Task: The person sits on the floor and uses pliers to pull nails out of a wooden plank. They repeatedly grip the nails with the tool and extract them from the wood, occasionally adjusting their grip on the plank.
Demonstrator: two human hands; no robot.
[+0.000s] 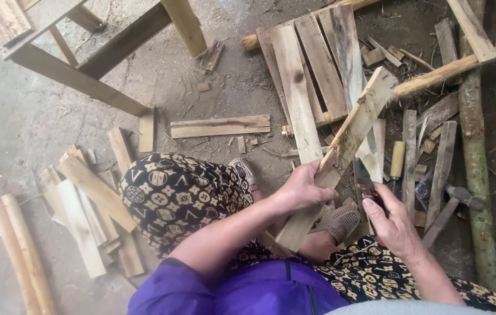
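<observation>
Looking down from a head camera at a person crouched on a dusty workshop floor (pixel 20 134). Nearest the camera are a purple top (pixel 248 291) and dark trousers (pixel 172 192) patterned in cream, with the knees bent wide and woven slip-on shoes (pixel 341 220) showing between them.

The left hand (pixel 300 189) is closed around a long, pale wooden slat (pixel 341 151), gripping it about halfway along. The slat stands tilted, its lower end down between the feet and its upper end leaning up and to the right. The right hand (pixel 391 224) is wrapped around the handle of a dark metal blade (pixel 363 178), a chisel or a knife, I cannot tell which. The thumb lies along the handle, and the blade sits just beside the right edge of the slat, close enough that I cannot tell whether they touch.

Just right of the hands, on the ground, lie a wooden-handled tool (pixel 397 160) and a hammer (pixel 455 204) among short offcuts. To the left of the left knee is a loose heap of cut slats (pixel 90 210), and beyond it two round poles (pixel 20 251).

Farther out, a single board (pixel 220 126) lies flat in front of the knees. Behind it a rough panel of planks (pixel 312 70) rests on the ground, with a long barked pole (pixel 474 157) running down the right side. At the far top left stands a frame of timber beams (pixel 90 64).
</observation>
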